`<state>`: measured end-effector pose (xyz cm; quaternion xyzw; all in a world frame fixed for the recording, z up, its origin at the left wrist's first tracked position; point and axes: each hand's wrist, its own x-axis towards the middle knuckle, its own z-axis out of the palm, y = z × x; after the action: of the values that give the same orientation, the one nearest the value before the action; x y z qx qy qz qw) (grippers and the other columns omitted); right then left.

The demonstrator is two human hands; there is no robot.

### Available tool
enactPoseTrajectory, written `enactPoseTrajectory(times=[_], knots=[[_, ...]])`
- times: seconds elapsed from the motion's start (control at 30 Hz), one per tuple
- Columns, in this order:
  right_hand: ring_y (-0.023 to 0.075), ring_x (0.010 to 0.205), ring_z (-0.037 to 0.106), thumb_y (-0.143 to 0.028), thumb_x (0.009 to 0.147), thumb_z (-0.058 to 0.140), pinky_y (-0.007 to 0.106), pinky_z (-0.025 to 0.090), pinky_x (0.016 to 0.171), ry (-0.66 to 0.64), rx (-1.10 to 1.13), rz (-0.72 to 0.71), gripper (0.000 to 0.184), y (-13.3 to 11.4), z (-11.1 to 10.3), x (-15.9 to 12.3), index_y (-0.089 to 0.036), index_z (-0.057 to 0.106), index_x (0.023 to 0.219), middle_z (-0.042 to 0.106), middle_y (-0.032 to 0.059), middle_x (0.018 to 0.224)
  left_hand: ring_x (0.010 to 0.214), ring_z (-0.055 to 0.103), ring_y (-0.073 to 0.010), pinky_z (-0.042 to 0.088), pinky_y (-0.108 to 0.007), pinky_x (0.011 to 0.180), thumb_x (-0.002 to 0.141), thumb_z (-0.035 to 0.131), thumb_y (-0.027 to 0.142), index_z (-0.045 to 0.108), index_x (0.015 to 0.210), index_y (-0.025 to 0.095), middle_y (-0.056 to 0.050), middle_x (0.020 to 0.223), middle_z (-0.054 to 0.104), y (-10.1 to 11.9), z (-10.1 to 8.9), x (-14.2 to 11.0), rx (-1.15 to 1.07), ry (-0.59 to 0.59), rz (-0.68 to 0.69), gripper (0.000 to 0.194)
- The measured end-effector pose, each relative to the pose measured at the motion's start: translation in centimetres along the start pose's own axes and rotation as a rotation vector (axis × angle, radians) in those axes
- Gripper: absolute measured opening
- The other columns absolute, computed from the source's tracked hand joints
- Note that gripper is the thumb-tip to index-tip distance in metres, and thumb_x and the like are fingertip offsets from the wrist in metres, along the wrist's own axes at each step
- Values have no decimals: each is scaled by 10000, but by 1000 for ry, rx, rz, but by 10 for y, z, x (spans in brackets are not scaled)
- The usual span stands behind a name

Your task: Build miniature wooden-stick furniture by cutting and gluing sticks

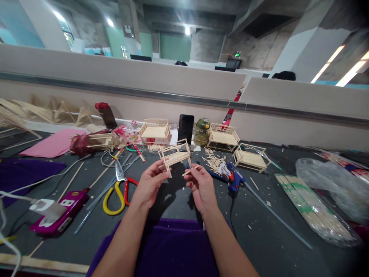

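Between thumb and fingers, my left hand (152, 183) grips a small wooden frame (175, 154) built of thin sticks, with legs and railings like a miniature bed or bench. It is tilted in the air above the dark table. A short wooden stick (190, 171) is pinched in my right hand (201, 187), close to the frame's lower right leg. Just right of that hand lies a blue glue gun (235, 181) beside a pile of short stick pieces (215, 161). Scissors (120, 184) with red and yellow handles lie left of my left hand.
Similar stick models (155, 132) stand at the back, around a black phone (186, 127) and a green-lidded bottle (202, 130). On the left is a magenta power strip (65, 211) with white cables. Bagged sticks (314, 204) lie right. Purple cloth (175, 246) covers the near edge.
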<state>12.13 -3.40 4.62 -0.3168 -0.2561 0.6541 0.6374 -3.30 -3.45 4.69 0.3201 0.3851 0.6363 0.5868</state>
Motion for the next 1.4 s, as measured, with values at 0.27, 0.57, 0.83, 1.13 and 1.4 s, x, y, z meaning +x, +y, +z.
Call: enactPoseTrajectory(times=[0.27, 0.57, 0.83, 1.13, 1.4], knots=[[96, 544, 641, -325, 634, 818, 131, 429, 384, 48, -41, 34, 267, 16, 2, 0, -143, 685, 778, 694, 5, 681, 879, 609, -127, 466, -222, 796, 605, 791, 83, 647, 1112, 205, -27, 982, 689, -8, 5, -3, 59, -83, 76, 541], [66, 462, 581, -362, 658, 781, 113, 301, 319, 76, -121, 13, 262, 23, -2, 3, -142, 720, 785, 701, 23, 688, 852, 609, -136, 475, -231, 779, 626, 770, 89, 632, 1092, 208, -25, 955, 675, -12, 14, -8, 128, -97, 110, 500], [57, 427, 551, -365, 669, 776, 117, 275, 304, 76, -147, -7, 243, 22, 0, 3, -141, 695, 720, 696, 24, 673, 871, 612, -142, 469, -239, 796, 636, 768, 117, 627, 1087, 207, -28, 974, 675, -15, 14, -7, 144, -77, 124, 481], [59, 421, 550, -363, 670, 772, 120, 273, 302, 75, -156, -9, 238, 23, 0, 4, -143, 688, 705, 707, 29, 673, 836, 593, -120, 458, -215, 763, 633, 765, 101, 641, 1059, 214, -5, 931, 666, -16, 16, -7, 124, -54, 132, 457], [59, 421, 546, -377, 681, 765, 121, 285, 309, 59, -167, -12, 248, 24, -1, 5, -144, 692, 721, 711, 34, 680, 810, 598, -120, 452, -219, 754, 622, 760, 109, 648, 1032, 219, 6, 899, 676, -16, 17, -8, 151, -43, 148, 439]])
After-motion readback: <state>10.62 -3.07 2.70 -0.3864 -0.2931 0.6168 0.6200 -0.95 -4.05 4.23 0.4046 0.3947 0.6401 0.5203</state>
